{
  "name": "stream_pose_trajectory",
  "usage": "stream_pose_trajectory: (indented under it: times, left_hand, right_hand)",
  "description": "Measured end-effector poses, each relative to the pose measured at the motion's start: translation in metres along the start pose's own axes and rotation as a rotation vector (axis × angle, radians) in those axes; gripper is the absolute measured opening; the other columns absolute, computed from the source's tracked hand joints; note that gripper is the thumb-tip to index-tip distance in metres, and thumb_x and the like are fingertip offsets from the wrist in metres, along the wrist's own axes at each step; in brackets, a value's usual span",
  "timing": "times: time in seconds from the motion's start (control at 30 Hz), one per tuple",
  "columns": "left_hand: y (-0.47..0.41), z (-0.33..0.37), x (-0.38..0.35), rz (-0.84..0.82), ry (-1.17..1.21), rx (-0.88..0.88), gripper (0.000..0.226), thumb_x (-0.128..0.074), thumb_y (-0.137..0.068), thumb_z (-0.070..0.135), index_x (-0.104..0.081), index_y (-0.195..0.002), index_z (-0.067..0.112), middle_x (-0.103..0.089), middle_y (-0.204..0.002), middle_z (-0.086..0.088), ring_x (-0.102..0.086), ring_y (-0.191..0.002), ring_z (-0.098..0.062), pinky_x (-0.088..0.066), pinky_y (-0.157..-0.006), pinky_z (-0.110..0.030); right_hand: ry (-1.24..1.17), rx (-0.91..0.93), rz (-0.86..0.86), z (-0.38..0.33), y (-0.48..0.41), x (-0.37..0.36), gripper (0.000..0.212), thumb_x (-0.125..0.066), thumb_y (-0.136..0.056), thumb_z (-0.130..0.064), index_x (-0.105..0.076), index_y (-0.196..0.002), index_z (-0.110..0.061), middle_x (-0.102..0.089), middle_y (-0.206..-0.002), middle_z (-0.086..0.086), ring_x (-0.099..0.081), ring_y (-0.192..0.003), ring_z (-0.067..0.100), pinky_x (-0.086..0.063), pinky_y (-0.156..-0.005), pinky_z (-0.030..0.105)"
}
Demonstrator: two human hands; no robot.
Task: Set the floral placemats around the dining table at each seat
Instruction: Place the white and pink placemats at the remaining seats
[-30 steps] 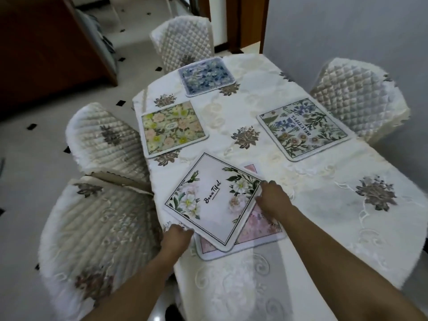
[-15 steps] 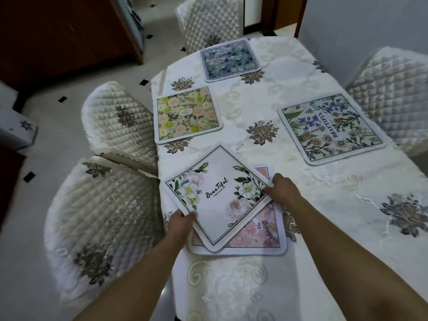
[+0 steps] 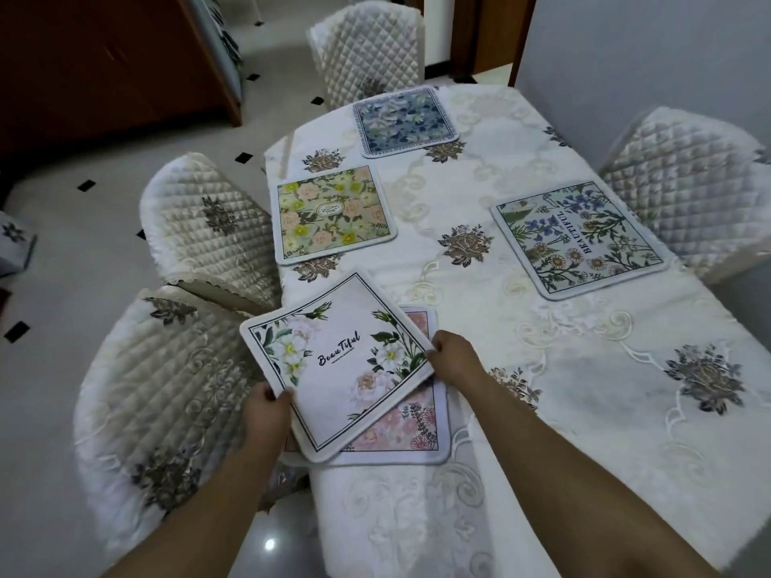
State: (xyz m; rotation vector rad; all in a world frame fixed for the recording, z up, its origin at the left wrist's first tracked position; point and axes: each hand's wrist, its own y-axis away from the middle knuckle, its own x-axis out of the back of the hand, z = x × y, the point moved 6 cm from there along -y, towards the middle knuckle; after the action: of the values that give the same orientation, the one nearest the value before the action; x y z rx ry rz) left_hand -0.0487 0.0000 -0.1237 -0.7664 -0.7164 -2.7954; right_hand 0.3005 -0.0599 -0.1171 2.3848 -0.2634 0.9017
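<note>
Both hands hold a white placemat (image 3: 333,360) printed with white flowers and the word "Beautiful". My left hand (image 3: 267,415) grips its near left edge and my right hand (image 3: 452,356) pinches its right corner. It is tilted and lies over a pink floral placemat (image 3: 400,427) flat on the table's near left side. A green and yellow floral placemat (image 3: 331,214) lies further along the left side. A blue floral placemat (image 3: 402,121) sits at the far end. A botanical placemat (image 3: 578,237) with blue flowers lies on the right side.
The table (image 3: 584,369) wears a cream embroidered cloth. Quilted covered chairs stand around it: two on the left (image 3: 204,227) (image 3: 158,402), one at the far end (image 3: 367,48), one on the right (image 3: 688,181). A dark wooden cabinet (image 3: 104,64) stands at the back left.
The white placemat has turned a little and shifted left toward the table's edge in both hands. The view has tilted down and nearer the table.
</note>
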Motion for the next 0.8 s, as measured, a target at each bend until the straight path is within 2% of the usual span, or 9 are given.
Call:
stream_pose_trajectory:
  times: [0.1, 0.17, 0.27, 0.37, 0.43, 0.5, 0.6, 0.7, 0.8]
  left_hand:
    - [0.009, 0.018, 0.000, -0.044, -0.049, -0.146, 0.013, -0.066, -0.089, 0.014, -0.060, -0.078, 0.014, -0.064, -0.070, 0.004, -0.065, -0.075, -0.026, -0.041, -0.056, -0.023]
    - [0.017, 0.032, -0.007, -0.121, -0.030, -0.215, 0.011, -0.065, -0.090, 0.017, -0.061, -0.079, 0.017, -0.066, -0.073, 0.002, -0.063, -0.073, -0.022, -0.043, -0.059, -0.024]
    - [0.037, 0.050, -0.021, -0.231, 0.014, -0.295, 0.019, -0.067, -0.090, 0.019, -0.057, -0.074, 0.018, -0.063, -0.071, -0.006, -0.058, -0.071, -0.024, -0.045, -0.068, -0.034]
    - [0.067, 0.066, -0.036, -0.308, 0.003, -0.383, 0.025, -0.067, -0.089, 0.025, -0.053, -0.069, 0.021, -0.059, -0.061, 0.005, -0.055, -0.062, -0.014, -0.040, -0.054, -0.027]
    - [0.092, 0.071, -0.048, -0.384, 0.031, -0.410, 0.022, -0.065, -0.089, 0.025, -0.054, -0.071, 0.021, -0.062, -0.062, 0.006, -0.057, -0.060, -0.009, -0.045, -0.051, -0.026]
    - [0.116, 0.073, -0.061, -0.439, 0.030, -0.405, 0.018, -0.065, -0.091, 0.023, -0.057, -0.076, 0.016, -0.064, -0.069, 0.000, -0.060, -0.066, -0.017, -0.049, -0.058, -0.031]
    - [0.154, 0.079, -0.079, -0.471, -0.006, -0.455, 0.015, -0.065, -0.091, 0.022, -0.059, -0.080, 0.015, -0.063, -0.070, 0.001, -0.057, -0.064, -0.014, -0.039, -0.054, -0.026]
    - [0.183, 0.081, -0.102, -0.484, -0.053, -0.463, 0.017, -0.063, -0.093, 0.023, -0.060, -0.083, 0.009, -0.064, -0.072, -0.009, -0.056, -0.064, -0.021, -0.034, -0.055, -0.028]
    - [0.212, 0.079, -0.131, -0.481, -0.081, -0.466, 0.019, -0.062, -0.093, 0.019, -0.059, -0.084, 0.003, -0.062, -0.077, -0.019, -0.053, -0.067, -0.026, -0.033, -0.058, -0.032]
  right_hand:
    - [0.018, -0.004, 0.116, -0.002, 0.020, 0.014, 0.020, -0.058, -0.091, -0.016, -0.046, -0.075, -0.013, -0.059, -0.080, 0.014, -0.055, -0.076, 0.029, -0.036, -0.061, 0.032]
    - [0.016, -0.011, 0.199, 0.003, 0.037, 0.031, 0.024, -0.057, -0.090, -0.013, -0.043, -0.071, -0.014, -0.053, -0.070, 0.008, -0.051, -0.069, 0.027, -0.032, -0.057, 0.033]
    - [0.042, -0.054, 0.328, 0.023, 0.073, 0.063, 0.024, -0.058, -0.090, -0.011, -0.043, -0.070, -0.010, -0.047, -0.061, 0.005, -0.047, -0.064, 0.026, -0.027, -0.052, 0.033]
    - [0.070, -0.111, 0.437, 0.052, 0.114, 0.097, 0.020, -0.058, -0.089, -0.012, -0.049, -0.077, 0.000, -0.057, -0.071, 0.019, -0.048, -0.066, 0.029, -0.030, -0.056, 0.035]
    - [0.097, -0.149, 0.487, 0.070, 0.143, 0.117, 0.019, -0.057, -0.090, -0.012, -0.051, -0.079, 0.003, -0.059, -0.074, 0.024, -0.052, -0.068, 0.033, -0.033, -0.058, 0.036]
    - [0.113, -0.164, 0.523, 0.087, 0.168, 0.134, 0.020, -0.057, -0.091, -0.012, -0.051, -0.079, 0.002, -0.058, -0.074, 0.024, -0.054, -0.070, 0.035, -0.036, -0.059, 0.038]
    - [0.105, -0.180, 0.565, 0.116, 0.198, 0.154, 0.021, -0.057, -0.091, -0.012, -0.050, -0.076, 0.001, -0.057, -0.072, 0.022, -0.051, -0.068, 0.034, -0.033, -0.057, 0.037]
    - [0.095, -0.192, 0.572, 0.149, 0.213, 0.171, 0.023, -0.057, -0.091, -0.013, -0.049, -0.073, -0.003, -0.054, -0.068, 0.017, -0.051, -0.067, 0.033, -0.032, -0.057, 0.036]
    - [0.086, -0.187, 0.574, 0.191, 0.222, 0.187, 0.023, -0.059, -0.090, -0.013, -0.049, -0.072, -0.004, -0.054, -0.068, 0.015, -0.050, -0.067, 0.032, -0.039, -0.059, 0.038]
